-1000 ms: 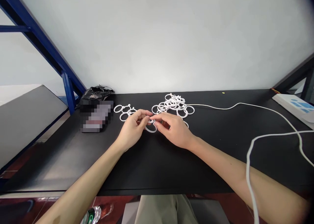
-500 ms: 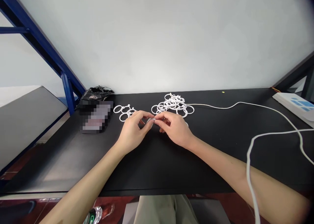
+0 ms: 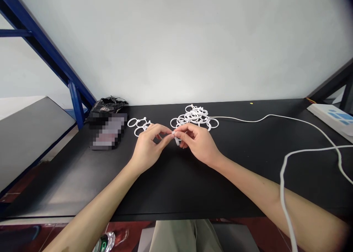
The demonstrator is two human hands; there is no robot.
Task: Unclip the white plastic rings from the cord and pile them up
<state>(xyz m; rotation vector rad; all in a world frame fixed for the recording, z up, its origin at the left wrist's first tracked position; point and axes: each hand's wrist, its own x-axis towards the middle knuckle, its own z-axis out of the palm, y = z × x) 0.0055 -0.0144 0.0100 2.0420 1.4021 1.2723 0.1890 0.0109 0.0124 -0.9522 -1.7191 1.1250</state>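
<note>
Over the middle of the black table, my left hand and my right hand meet fingertip to fingertip. Both pinch a small white ring piece, which is mostly covered by the fingers. Just beyond my left hand lies a small group of joined white rings, partly hidden by the knuckles. A larger heap of white rings with small knobs rests behind my right hand.
A black plastic bag and a pixelated dark object lie at the back left. A white cable crosses my right forearm. At the far right stands a white box with blue markings. The black table meets a pale wall.
The white piece between my fingertips has turned, and part of it now hangs below them. My hands have hardly moved.
</note>
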